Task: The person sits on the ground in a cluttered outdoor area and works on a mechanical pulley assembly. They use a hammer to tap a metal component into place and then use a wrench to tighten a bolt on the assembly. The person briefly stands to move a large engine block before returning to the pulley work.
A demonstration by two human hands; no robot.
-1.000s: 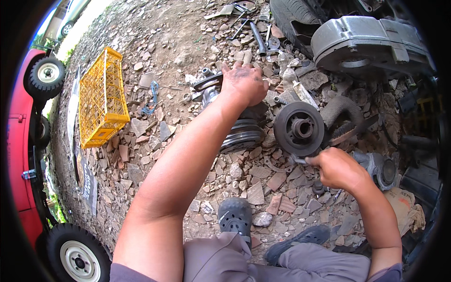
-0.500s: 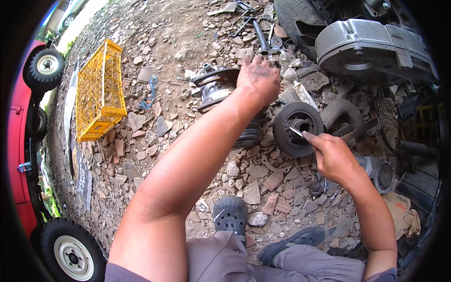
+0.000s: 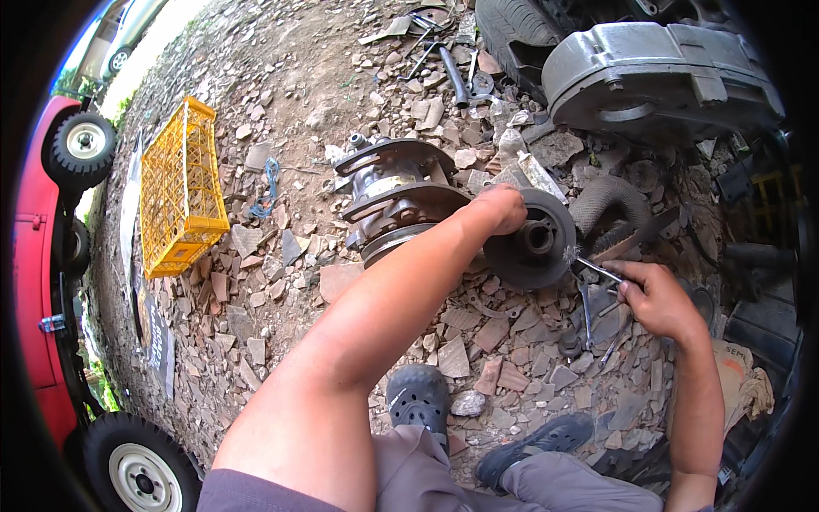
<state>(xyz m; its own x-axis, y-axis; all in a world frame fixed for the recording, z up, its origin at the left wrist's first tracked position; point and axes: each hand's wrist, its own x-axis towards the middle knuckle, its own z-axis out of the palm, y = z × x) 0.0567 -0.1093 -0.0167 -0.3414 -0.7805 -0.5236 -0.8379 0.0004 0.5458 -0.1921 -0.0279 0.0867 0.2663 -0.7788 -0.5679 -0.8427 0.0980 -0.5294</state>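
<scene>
A dark round crankshaft pulley [image 3: 553, 212] stands on the stony ground in front of me, with a raised hub at its centre. My left hand [image 3: 502, 209] is closed over its left upper rim; the fingertips are partly hidden. Between the thumb and fingers of my right hand [image 3: 659, 300] is a thin metal rod-like tool [image 3: 599, 270], perhaps a screwdriver; its tip is at the pulley's lower right edge. Left of the pulley lies a greasy crankshaft [image 3: 388, 189], partly covered by my left forearm.
Broken tile and stones cover the ground. A yellow plastic crate [image 3: 183, 188] stands at left, near a red vehicle [image 3: 38, 290]. At upper right are a large metal housing [image 3: 657, 77] and a tyre [image 3: 516, 38]. A ribbed hose [image 3: 610, 205] and a spanner [image 3: 587, 311] lie nearby.
My left hand has come from above the crankshaft down to the pulley's rim. My right hand has drawn the tool from the hub out to the rim, moving right and down.
</scene>
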